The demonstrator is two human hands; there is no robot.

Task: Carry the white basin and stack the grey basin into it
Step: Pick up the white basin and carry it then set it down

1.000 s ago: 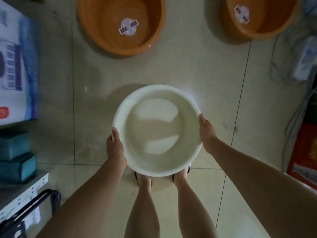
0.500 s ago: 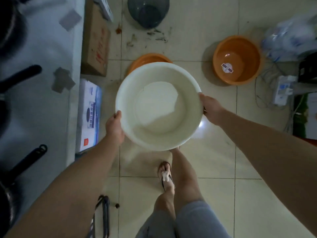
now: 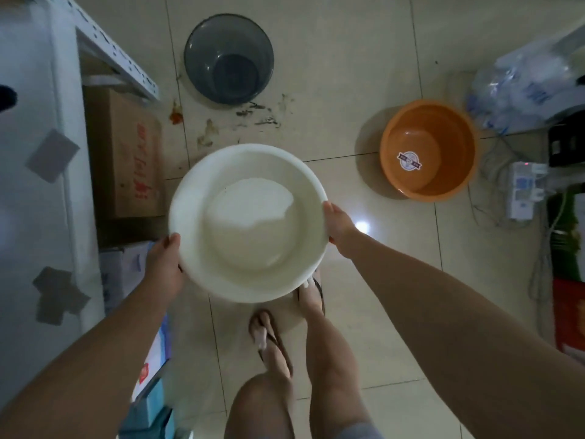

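From the head camera, the person holds the white basin (image 3: 248, 223) in the air above the tiled floor (image 3: 348, 74), its open side up and nothing inside it. The left hand (image 3: 164, 267) grips the rim on the near-left side, thumb over the edge and fingers hidden beneath; the right hand (image 3: 340, 224) clasps the rim on the right, its fingers also wrapped under the wall. The grey basin (image 3: 228, 58) sits upright on the floor ahead, well apart from the white one, with dark smears on the tiles between them. An orange basin (image 3: 429, 150) with a round sticker inside rests to the right. A cardboard box (image 3: 126, 153) lies at the left beside a white shelf frame (image 3: 117, 55). The person's sandalled feet (image 3: 269, 337) show below the held basin.
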